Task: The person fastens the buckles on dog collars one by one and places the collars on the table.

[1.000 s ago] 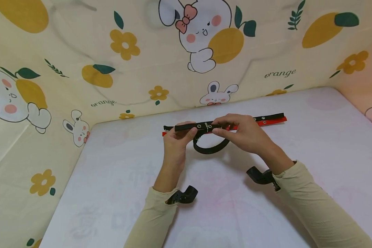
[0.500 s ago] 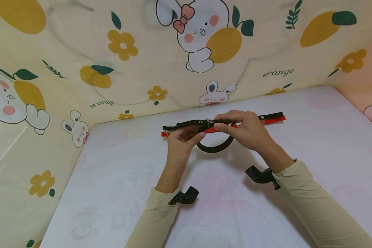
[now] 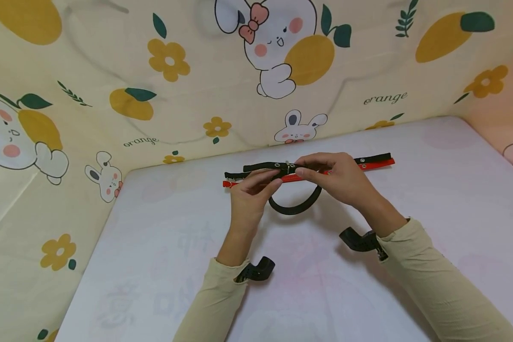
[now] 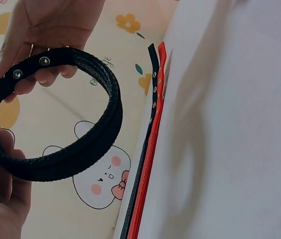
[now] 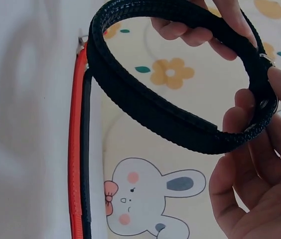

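A black collar (image 3: 294, 209) with metal eyelets and a small metal buckle (image 3: 288, 167) is held up above the table, its strap closed into a ring. My left hand (image 3: 249, 202) pinches it on the left side of the buckle. On the other side, my right hand (image 3: 344, 179) grips the strap between thumb and fingers. The collar's loose end (image 3: 258, 166) sticks out to the left over my left fingers. In the right wrist view, the ring of the collar (image 5: 160, 117) hangs between both hands, and my right thumb lies right at the buckle.
Behind the hands, a red collar (image 3: 378, 165) and another black collar (image 3: 372, 158) lie stretched out side by side on the white table (image 3: 154, 247). A printed cloth (image 3: 222, 52) with rabbits and oranges hangs at the table's back and sides.
My left hand has shifted slightly right, and its thumb has come off the strap's front. The collar's loose end now stands higher above my left fingers. My right hand keeps its grip.
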`<action>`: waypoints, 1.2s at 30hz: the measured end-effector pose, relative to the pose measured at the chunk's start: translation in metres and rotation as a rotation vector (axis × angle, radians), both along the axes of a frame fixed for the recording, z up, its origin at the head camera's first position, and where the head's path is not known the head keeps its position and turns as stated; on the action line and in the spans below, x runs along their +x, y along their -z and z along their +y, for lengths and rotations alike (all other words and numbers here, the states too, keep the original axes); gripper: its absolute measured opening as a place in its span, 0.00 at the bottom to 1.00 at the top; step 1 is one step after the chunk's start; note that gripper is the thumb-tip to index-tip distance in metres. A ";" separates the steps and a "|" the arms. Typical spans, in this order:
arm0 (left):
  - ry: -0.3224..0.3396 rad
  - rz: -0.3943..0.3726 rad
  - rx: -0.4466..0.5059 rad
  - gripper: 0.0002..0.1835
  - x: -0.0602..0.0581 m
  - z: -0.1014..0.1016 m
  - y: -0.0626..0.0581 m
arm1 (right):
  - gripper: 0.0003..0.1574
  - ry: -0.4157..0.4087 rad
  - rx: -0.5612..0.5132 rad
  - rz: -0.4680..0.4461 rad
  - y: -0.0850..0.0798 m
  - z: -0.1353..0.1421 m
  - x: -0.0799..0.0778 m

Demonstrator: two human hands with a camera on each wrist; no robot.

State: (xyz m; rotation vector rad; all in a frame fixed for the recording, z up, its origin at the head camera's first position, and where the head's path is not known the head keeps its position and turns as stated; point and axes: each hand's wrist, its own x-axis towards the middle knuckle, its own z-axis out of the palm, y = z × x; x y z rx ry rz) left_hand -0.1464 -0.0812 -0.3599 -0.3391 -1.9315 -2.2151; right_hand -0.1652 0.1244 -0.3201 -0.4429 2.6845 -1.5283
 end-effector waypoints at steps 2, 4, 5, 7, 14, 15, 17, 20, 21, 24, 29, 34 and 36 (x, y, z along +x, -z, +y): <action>-0.004 -0.004 0.004 0.14 0.000 0.000 0.000 | 0.18 -0.002 -0.004 -0.003 0.000 0.000 -0.001; -0.012 -0.009 0.005 0.14 0.000 0.000 -0.001 | 0.18 -0.005 -0.006 -0.009 0.000 0.000 -0.001; -0.015 -0.010 0.007 0.14 0.000 0.000 -0.001 | 0.18 -0.006 -0.007 -0.011 -0.001 0.000 -0.001; -0.022 -0.015 0.007 0.14 0.000 0.000 -0.001 | 0.19 -0.006 -0.003 -0.016 -0.001 0.001 -0.001; -0.039 -0.026 -0.003 0.14 -0.001 0.000 -0.002 | 0.17 -0.012 0.017 0.000 0.000 0.001 -0.003; -0.042 -0.024 -0.011 0.14 0.000 0.000 -0.002 | 0.17 -0.016 0.021 -0.003 0.000 0.001 -0.003; -0.044 -0.021 -0.025 0.13 0.000 0.000 -0.001 | 0.18 -0.025 0.033 -0.017 0.001 0.002 -0.003; -0.047 -0.008 -0.039 0.12 0.001 -0.001 0.002 | 0.21 -0.052 0.059 -0.031 0.001 0.004 -0.002; -0.049 -0.004 -0.036 0.12 0.001 -0.001 0.003 | 0.22 -0.061 0.067 -0.031 0.001 0.005 -0.001; -0.054 0.017 -0.017 0.13 0.000 -0.002 0.005 | 0.23 -0.083 0.078 -0.010 0.001 0.006 -0.001; -0.060 0.025 -0.014 0.14 -0.001 -0.002 0.003 | 0.21 -0.070 0.083 0.011 0.001 0.005 -0.002; -0.083 0.002 -0.008 0.15 -0.001 -0.001 0.000 | 0.20 -0.053 0.082 0.017 0.001 0.004 -0.003; -0.091 -0.002 -0.012 0.15 -0.002 -0.001 -0.001 | 0.21 -0.054 0.081 0.022 0.000 0.004 -0.002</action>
